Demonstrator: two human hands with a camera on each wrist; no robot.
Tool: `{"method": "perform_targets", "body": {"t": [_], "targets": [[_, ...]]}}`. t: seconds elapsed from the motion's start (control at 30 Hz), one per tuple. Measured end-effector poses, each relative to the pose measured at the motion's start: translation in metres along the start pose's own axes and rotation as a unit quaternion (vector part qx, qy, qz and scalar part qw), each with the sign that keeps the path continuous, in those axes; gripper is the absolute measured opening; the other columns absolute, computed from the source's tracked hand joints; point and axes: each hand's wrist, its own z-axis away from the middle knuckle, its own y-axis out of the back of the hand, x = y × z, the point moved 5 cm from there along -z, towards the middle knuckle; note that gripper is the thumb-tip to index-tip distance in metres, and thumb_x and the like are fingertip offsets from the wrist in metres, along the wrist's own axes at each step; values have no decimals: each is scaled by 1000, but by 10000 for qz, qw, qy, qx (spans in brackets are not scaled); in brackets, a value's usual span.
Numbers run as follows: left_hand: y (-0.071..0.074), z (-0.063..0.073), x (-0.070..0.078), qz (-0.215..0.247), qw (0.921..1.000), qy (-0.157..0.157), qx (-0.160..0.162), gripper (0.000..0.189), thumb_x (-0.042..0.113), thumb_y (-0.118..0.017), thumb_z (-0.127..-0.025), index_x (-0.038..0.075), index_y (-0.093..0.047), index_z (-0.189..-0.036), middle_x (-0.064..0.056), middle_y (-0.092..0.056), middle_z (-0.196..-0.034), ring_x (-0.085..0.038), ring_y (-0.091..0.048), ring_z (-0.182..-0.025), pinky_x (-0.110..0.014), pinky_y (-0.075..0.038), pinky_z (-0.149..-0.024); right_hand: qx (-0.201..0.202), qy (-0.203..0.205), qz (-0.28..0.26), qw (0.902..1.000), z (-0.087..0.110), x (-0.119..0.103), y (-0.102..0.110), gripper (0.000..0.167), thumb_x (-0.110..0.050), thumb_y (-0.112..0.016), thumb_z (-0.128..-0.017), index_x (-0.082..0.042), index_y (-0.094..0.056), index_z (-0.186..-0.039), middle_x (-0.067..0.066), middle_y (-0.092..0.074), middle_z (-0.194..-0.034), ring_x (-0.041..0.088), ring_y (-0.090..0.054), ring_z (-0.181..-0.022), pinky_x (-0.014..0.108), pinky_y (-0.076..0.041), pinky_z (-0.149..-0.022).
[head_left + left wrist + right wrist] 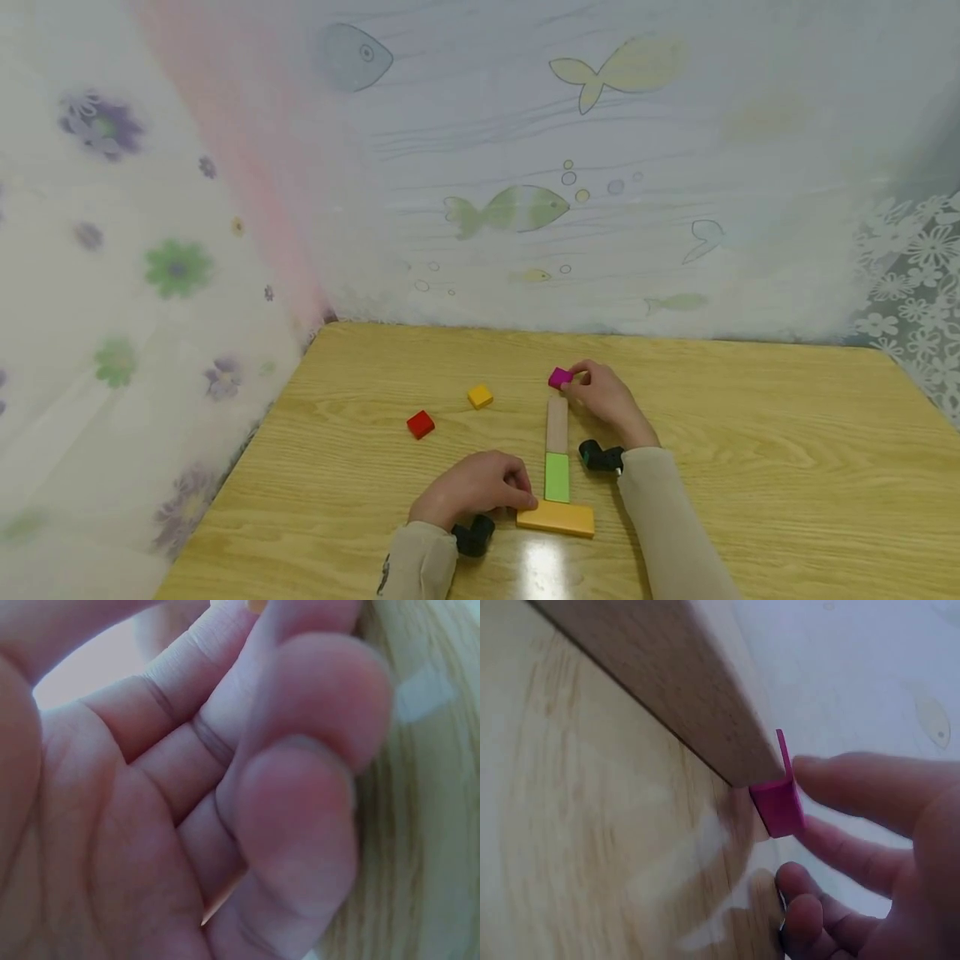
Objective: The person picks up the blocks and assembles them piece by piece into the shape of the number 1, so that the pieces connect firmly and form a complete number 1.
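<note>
In the head view, my right hand [607,402] pinches a small magenta block [558,378] at the far end of a row of blocks. The right wrist view shows this magenta block [778,811] against the end of a plain wooden block [671,690], between thumb and forefinger. Nearer me, a light green block [557,477] follows the plain one, and a long yellow-orange block [557,520] lies crosswise at the near end. My left hand [480,485] holds that block's left end with thumb and fingertips; its other fingers curl inward, and its grip is mostly hidden in the left wrist view.
To the left of the row lie a yellow block [480,397] and a red block [421,425] on the wooden table [337,467]. Black wrist cameras sit under both wrists. A printed curtain [480,150] hangs behind the table's far edge.
</note>
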Motion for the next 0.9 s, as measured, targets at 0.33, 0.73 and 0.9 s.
{"method": "perform_targets", "body": {"t": [0.33,0.73,0.9], "targets": [[-2,-1,1,-57,10000,8,20,14,35,-67,-78,23,-62,-73,8,-58,-68,-9,-50,-57,-25,-42,-52,54,645,236,9976,-3,0,-2,39,-23,-49,-92,-18,-48,-131,13,-46,-111,27,-49,-96,42,-39,-79],[0,0,2,-66,10000,9,22,13,34,-67,-78,23,-62,-74,9,-58,-69,-8,-50,-58,-25,-42,-53,-7,617,50,9981,-1,-1,-3,34,-23,-54,-90,-12,-52,-122,11,-56,-103,24,-52,-88,42,-41,-79],[1,0,1,-41,10000,21,13,13,34,-67,-78,23,-62,-74,8,-58,-69,-8,-50,-58,-25,-42,-53,-7,551,7,9985,-1,-1,-3,36,-26,-55,-89,-11,-51,-121,11,-56,-103,25,-51,-89,42,-41,-80]]}}
